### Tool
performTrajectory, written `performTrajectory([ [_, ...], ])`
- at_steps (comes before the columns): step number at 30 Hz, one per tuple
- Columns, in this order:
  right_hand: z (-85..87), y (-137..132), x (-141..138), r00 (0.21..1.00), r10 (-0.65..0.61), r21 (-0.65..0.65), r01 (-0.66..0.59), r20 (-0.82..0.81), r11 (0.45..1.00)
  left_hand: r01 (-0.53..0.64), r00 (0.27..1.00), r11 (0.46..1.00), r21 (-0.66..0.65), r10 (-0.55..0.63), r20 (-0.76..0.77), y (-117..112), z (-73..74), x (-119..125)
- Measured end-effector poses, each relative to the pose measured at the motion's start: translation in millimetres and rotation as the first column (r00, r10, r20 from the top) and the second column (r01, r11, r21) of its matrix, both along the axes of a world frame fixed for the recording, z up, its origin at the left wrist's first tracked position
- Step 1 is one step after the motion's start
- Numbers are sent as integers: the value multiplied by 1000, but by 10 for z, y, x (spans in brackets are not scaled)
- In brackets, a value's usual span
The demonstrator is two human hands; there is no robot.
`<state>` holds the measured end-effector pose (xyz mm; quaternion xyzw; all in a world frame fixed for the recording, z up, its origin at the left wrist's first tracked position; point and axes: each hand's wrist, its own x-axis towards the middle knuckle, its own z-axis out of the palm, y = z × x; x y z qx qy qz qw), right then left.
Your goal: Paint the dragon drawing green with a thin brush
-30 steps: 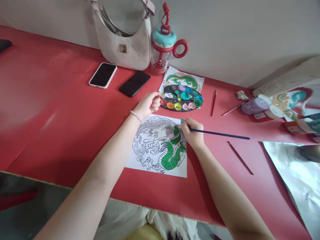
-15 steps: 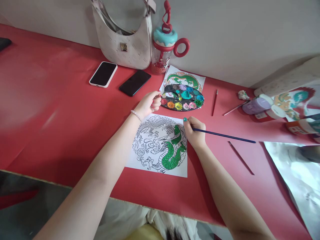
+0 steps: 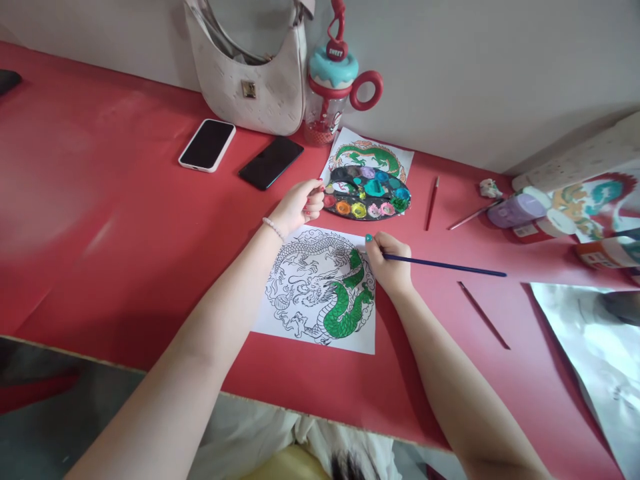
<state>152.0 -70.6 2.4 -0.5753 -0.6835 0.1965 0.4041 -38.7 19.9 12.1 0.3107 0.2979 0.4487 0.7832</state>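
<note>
My right hand (image 3: 392, 265) is closed round a dark blue paintbrush (image 3: 445, 267), its handle pointing right. The brush end is at the upper right of a sheet with a dragon line drawing (image 3: 300, 293); the bristles are hard to make out. Parts of the dragon's body on the right are painted green, and the remainder is black outline on white. My left hand (image 3: 301, 208), wearing a beaded bracelet, has its fingers curled and pinches the left edge of an oval black paint palette (image 3: 367, 193). The palette's wells hold several colours.
A second green dragon picture (image 3: 370, 157) lies partly under the palette. Behind stand a handbag (image 3: 250, 87) and a cup with straw (image 3: 327, 100), near two phones (image 3: 207, 145). Loose brushes (image 3: 484, 316), paint jars (image 3: 520, 208) and a silvery sheet (image 3: 580, 333) are to the right.
The paintbrush's handle end has shifted slightly left with a small move of my right hand. My left hand stays at the palette. The whole view has shifted a little.
</note>
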Motion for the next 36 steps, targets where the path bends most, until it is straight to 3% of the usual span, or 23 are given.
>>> performTrajectory([
  [11, 4, -39, 25, 989, 98, -44, -103, -108, 994, 8, 1000, 1000, 4, -8, -8, 17, -8, -1],
  [26, 8, -43, 5, 994, 104, -17, -104, -27, 994, 4, 997, 997, -77, 2, 75, 13, -9, 7],
  [36, 11, -51, 3, 992, 127, -33, -128, -22, 991, 0, 999, 997, -76, 4, 44, 13, -8, 6],
])
